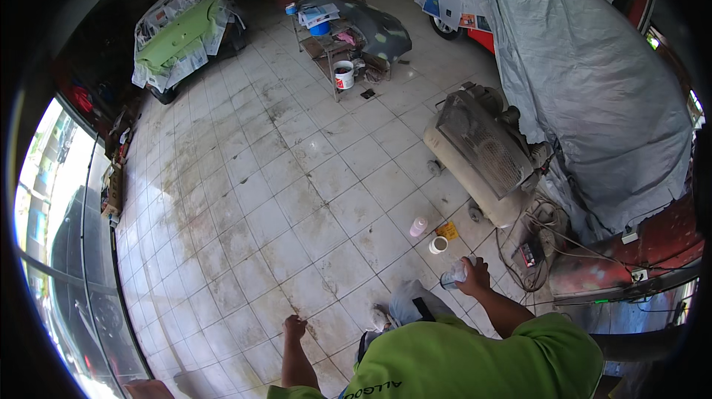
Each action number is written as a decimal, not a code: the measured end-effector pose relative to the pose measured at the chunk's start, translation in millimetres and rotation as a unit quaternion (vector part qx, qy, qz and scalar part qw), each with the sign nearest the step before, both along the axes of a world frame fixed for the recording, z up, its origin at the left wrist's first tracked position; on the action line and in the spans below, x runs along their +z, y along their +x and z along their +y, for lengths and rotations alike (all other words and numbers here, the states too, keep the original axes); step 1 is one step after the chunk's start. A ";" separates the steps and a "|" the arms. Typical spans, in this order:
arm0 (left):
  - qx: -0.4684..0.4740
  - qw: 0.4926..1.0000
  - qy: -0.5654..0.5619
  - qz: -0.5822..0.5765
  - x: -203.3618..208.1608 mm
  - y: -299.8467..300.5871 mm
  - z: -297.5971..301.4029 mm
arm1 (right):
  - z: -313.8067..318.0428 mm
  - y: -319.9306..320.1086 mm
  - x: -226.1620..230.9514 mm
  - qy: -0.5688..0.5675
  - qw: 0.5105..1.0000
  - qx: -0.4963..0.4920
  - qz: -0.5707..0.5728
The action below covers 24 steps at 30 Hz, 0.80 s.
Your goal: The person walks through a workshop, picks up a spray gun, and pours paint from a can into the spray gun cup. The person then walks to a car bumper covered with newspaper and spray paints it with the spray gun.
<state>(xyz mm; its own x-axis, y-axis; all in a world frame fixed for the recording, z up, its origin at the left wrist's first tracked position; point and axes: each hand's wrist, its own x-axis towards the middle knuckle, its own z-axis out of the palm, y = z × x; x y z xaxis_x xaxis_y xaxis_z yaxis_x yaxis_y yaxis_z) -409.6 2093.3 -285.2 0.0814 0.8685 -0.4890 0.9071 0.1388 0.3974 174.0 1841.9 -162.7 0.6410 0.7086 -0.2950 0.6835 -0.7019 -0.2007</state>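
Observation:
My right hand is closed around a clear plastic container, held tilted above the tiles. Just beyond it a white tub stands on the floor, its open top facing up. A pale pink bottle stands behind the tub, and a yellow-orange patch, perhaps a sheet or packet, lies beside them. Out to the left, my left hand hangs over the tiles with its fingers curled; whether anything is inside them is too small to see. Between my arms, my bent grey-trousered knee shows.
An air compressor with a mesh guard stands right, hoses and cables beside it. Behind it is a car under a silver cover. Farther off are a low work table, a dark bumper-like panel and a paper-masked car.

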 end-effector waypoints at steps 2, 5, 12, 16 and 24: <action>0.099 0.978 0.058 -0.176 36.2 66.4 140.8 | 11.5 7.7 -7.9 -0.081 0.996 -0.019 -0.009; 0.025 0.948 0.166 -0.270 101.3 154.1 289.1 | 53.4 15.1 -18.3 -0.192 0.981 -0.025 -0.010; 0.023 0.996 -0.013 -0.085 56.6 132.5 343.1 | 333.2 63.6 -50.9 -0.274 0.957 -0.009 0.096; 0.139 0.957 -0.256 0.010 24.1 65.4 300.3 | 569.7 97.1 -66.7 -0.180 0.982 0.043 0.034; 0.098 0.924 -0.367 0.049 -1.1 93.0 578.9 | 1002.1 150.1 15.3 0.120 0.993 -0.019 -0.008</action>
